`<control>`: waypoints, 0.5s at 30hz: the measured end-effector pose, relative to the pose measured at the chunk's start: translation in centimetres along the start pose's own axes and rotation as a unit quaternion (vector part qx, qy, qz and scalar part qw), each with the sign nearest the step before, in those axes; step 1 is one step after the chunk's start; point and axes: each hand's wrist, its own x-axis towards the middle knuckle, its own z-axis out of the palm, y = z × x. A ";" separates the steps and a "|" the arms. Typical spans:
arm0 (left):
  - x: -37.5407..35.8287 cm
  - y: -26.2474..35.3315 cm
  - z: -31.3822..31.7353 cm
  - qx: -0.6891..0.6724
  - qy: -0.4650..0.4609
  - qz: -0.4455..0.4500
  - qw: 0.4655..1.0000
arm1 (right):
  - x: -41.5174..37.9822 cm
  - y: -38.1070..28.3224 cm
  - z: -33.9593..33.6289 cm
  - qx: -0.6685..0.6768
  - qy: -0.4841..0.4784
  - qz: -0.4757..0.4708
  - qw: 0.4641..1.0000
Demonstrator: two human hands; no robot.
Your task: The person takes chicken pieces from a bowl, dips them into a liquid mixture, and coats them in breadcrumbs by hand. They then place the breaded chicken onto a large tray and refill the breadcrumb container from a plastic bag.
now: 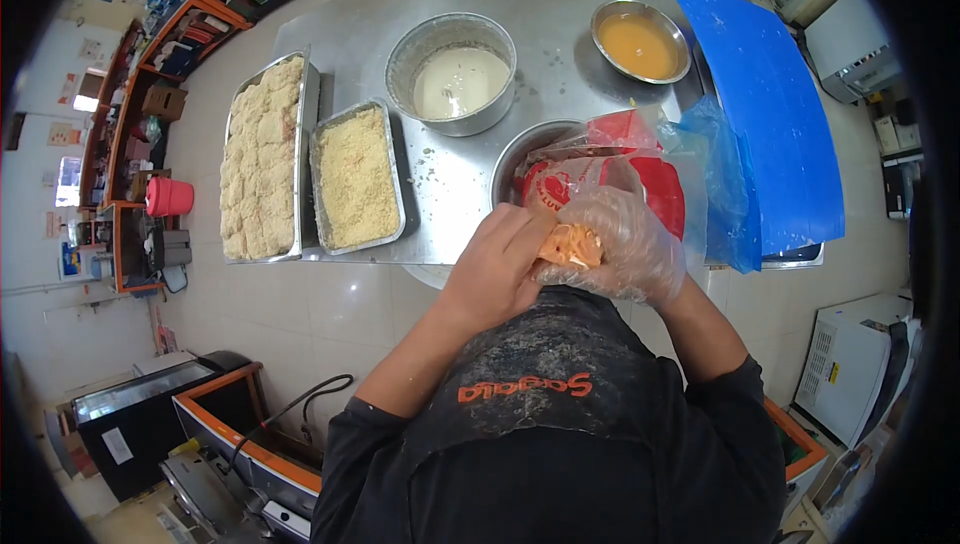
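Close in front of my body, both hands are closed around a soft orange piece of food, which looks like marinated raw meat. My left hand is bare, its fingers curled over the piece's left side. On the other side, my right hand wears a clear plastic glove and grips the piece too; some of its fingers are hidden. Just beyond my hands stands a metal bowl with a red and clear plastic bag lying in and over it. My hands hide the bowl's near part.
On the steel table stand a tray of crumb-coated food, a pan of yellowish crumbs, a pot of white batter and a bowl of orange liquid. A blue sheet and blue plastic bag lie right.
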 end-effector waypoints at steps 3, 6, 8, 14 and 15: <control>-0.5 -0.2 0.5 -0.010 0.033 0.008 0.999 | -0.2 -0.9 0.5 -0.012 0.037 -0.014 0.999; -0.8 -0.4 1.1 -0.016 0.079 0.010 0.997 | -0.1 -1.7 1.3 0.004 0.057 0.009 0.998; -0.8 -0.4 1.5 -0.016 0.105 -0.002 0.994 | 0.0 -2.1 1.6 0.003 0.074 0.027 0.997; -0.6 -0.9 2.5 -0.001 0.158 -0.028 0.987 | 0.6 -3.1 2.5 0.014 0.122 0.099 0.987; -0.5 -0.9 2.5 -0.002 0.163 -0.036 0.986 | 0.6 -3.1 2.7 0.017 0.121 0.113 0.986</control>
